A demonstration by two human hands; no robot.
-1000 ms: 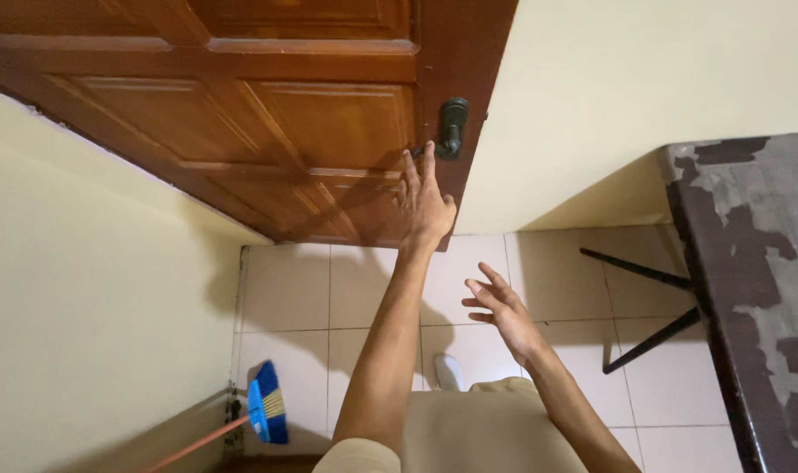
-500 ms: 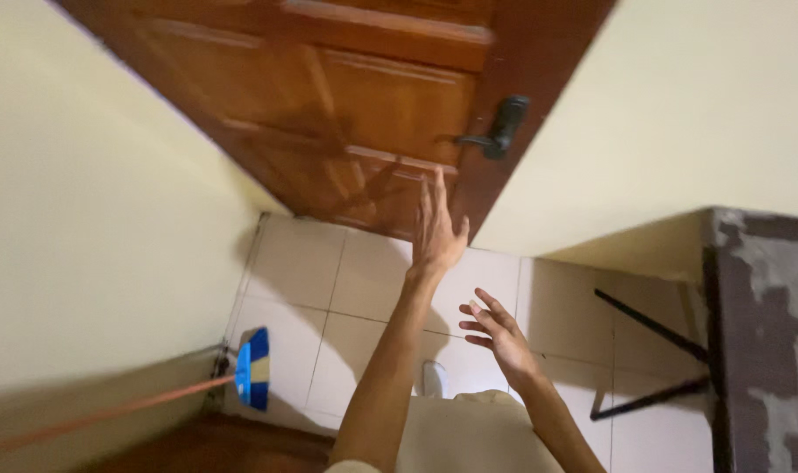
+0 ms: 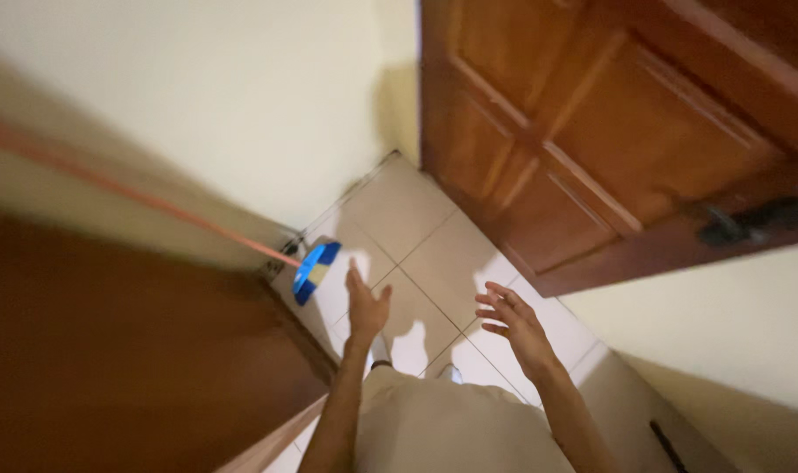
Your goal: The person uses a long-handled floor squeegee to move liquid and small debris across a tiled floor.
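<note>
Fingers on your left hand (image 3: 365, 306) are stretching straight and nearly together, gripping nothing, with the tips nearing the blue broom head (image 3: 314, 269) just beside them. Your right hand (image 3: 514, 321) is hanging open over the tiled floor (image 3: 434, 236), fingers loosely spread and curled, also holding nothing. That broom is leaning in the floor's corner by the cream wall (image 3: 215, 96), its orange handle (image 3: 136, 197) running up to the left. You're facing the wooden door (image 3: 592, 140), its dark lever handle (image 3: 754, 219) well apart from both hands.
</note>
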